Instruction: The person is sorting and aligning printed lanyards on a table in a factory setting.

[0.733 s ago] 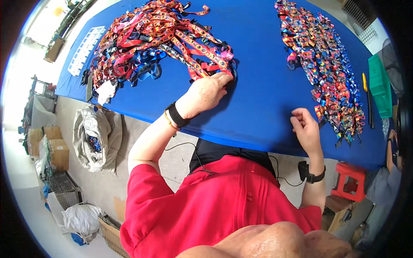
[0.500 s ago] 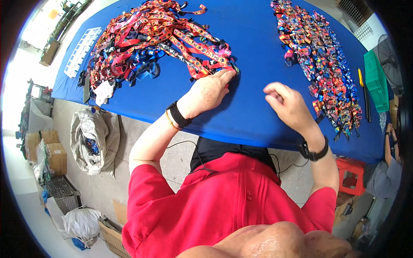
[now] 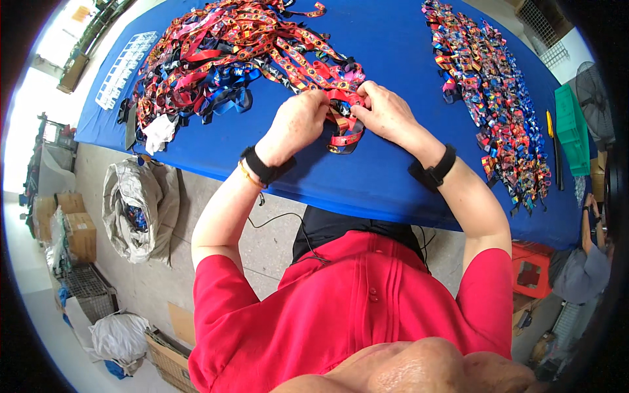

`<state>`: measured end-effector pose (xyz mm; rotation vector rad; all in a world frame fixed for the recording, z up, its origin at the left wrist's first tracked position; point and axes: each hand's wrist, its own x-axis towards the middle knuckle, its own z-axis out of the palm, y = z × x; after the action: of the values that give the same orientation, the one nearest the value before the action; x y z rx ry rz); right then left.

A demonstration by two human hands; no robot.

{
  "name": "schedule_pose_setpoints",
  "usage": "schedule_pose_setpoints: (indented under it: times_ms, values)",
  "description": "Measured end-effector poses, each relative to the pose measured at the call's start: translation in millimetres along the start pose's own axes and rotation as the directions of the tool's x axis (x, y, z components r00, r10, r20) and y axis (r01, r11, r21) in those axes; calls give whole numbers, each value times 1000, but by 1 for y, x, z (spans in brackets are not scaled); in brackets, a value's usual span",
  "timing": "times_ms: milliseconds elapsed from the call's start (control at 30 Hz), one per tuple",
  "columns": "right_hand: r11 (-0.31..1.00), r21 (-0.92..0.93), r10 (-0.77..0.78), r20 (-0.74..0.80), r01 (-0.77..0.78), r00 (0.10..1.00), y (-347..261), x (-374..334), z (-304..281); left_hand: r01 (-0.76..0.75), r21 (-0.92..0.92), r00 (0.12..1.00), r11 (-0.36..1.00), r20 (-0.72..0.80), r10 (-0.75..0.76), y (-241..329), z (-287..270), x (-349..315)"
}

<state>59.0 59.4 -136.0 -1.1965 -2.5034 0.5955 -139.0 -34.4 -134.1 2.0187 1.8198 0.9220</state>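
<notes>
Biggest thing in view is the blue table (image 3: 406, 177), running across the whole upper half of the frame. Next down is the big tangled heap of red, blue and orange ribbon straps (image 3: 229, 59) spread over the upper left, and a second, flatter spread of smaller multicoloured straps (image 3: 504, 105) going down the upper right side of the table. Person in a red shirt (image 3: 354, 314) fills the bottom middle, forearms coming up to the table edge.

Off the table on the lower left there's a grey sack (image 3: 134, 209) on the floor, some cardboard boxes (image 3: 69, 229) at the far left edge, and a red stool (image 3: 531, 268) at lower right. A green crate (image 3: 573, 128) sits at the right edge, and a clear plastic tray (image 3: 124, 69) at the upper left end of the table.

Now the small stuff: left hand (image 3: 298, 121) and right hand (image 3: 386, 111) meet just above centre, fingers curled closed, both pinching the same red patterned strap (image 3: 344, 131) at the near edge of the big heap. Its loop lies on the cloth just below the hands. Both wrists have black bands.
</notes>
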Motion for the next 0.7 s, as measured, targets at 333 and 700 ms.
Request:
schedule_pose_setpoints:
  times_ms: [333,700]
  values:
    - [997,53,-58,-100,64,993,-5,-4,4,-69,135,988,988,145,49,-8,14,30]
    - [976,24,-214,-34,215,976,-2,-8,16,94,38,991,995,91,-97,-30,22,32]
